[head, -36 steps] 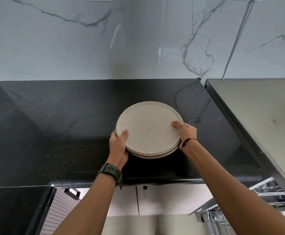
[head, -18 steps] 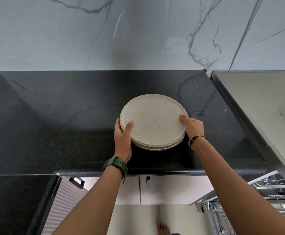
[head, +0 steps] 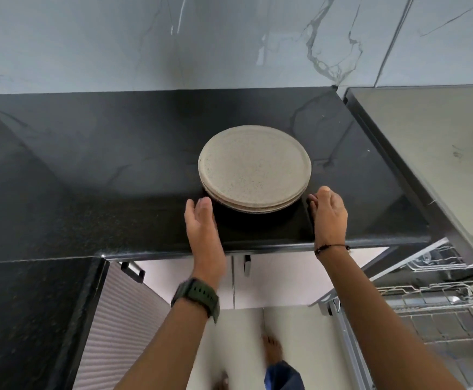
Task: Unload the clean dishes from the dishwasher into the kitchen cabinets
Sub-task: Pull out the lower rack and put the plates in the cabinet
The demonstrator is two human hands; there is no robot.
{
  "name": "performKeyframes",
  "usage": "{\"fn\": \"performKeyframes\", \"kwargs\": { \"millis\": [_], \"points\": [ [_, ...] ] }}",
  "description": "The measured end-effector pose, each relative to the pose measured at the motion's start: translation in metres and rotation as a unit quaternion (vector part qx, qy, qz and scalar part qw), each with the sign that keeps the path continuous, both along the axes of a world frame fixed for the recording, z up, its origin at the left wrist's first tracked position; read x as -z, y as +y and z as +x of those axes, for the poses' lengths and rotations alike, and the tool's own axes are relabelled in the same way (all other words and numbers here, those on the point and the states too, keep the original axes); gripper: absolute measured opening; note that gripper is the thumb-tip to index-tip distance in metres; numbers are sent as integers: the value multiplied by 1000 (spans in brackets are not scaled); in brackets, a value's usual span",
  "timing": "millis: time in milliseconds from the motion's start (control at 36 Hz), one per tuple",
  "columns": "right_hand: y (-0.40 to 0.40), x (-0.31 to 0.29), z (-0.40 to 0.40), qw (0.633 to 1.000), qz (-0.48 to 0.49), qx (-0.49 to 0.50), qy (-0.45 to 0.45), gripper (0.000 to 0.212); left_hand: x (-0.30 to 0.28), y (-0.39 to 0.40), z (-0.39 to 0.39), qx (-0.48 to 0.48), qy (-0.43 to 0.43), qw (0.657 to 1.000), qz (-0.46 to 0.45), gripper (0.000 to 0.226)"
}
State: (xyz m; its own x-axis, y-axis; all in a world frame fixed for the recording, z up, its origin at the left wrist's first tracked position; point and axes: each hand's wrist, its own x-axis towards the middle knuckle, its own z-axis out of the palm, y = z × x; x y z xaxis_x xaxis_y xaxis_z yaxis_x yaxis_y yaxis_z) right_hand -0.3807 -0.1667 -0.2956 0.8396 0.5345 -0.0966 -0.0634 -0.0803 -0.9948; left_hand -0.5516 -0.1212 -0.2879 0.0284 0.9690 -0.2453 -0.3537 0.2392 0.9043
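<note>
A stack of speckled beige plates [head: 253, 168] rests on the black stone countertop [head: 117, 170], near its front edge. My left hand [head: 200, 220] hovers just left of and below the stack, fingers apart, not touching it. My right hand [head: 328, 211] is at the stack's right, also off the plates, fingers loosely spread and holding nothing. A green watch sits on the left wrist, a dark bracelet on the right.
A marble wall rises behind the counter. A steel appliance top [head: 432, 153] adjoins the counter on the right. The dishwasher's wire racks [head: 438, 299] are pulled out at lower right. Cabinet doors with dark handles [head: 246, 266] lie below the counter; my foot [head: 272, 350] shows on the floor.
Both hands have let go of the plate stack and drawn back toward me. The stack now stands on the counter by itself.
</note>
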Motion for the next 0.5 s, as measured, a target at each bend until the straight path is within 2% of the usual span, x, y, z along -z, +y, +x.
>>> {"fn": "performKeyframes", "kwargs": {
  "millis": [56,139,222,278,333,361,417,444,500],
  "points": [
    [-18,5,-17,999,42,33,5,14,0,-29,-8,-5,-26,1000,2,52],
    [-50,21,-48,995,67,52,-45,15,17,-71,-15,-5,-9,1000,16,27],
    [-76,56,-78,996,10,-10,-86,22,45,-98,-18,24,100,994,46,11],
    [-87,80,-94,991,-42,-79,-100,24,62,-110,-17,59,191,979,48,20],
    [-91,99,-102,983,-77,-139,-91,26,75,-113,-17,84,271,952,116,23],
    [-89,107,-104,979,-92,-164,-82,29,83,-112,-17,96,314,929,169,22],
    [-84,122,-103,969,-114,-210,-62,35,100,-107,-16,127,412,856,284,30],
    [-79,129,-101,964,-117,-229,-60,37,108,-101,-16,144,462,807,340,30],
    [-68,142,-97,956,-116,-259,-72,41,120,-88,-14,180,554,682,442,33]
  ]
}}
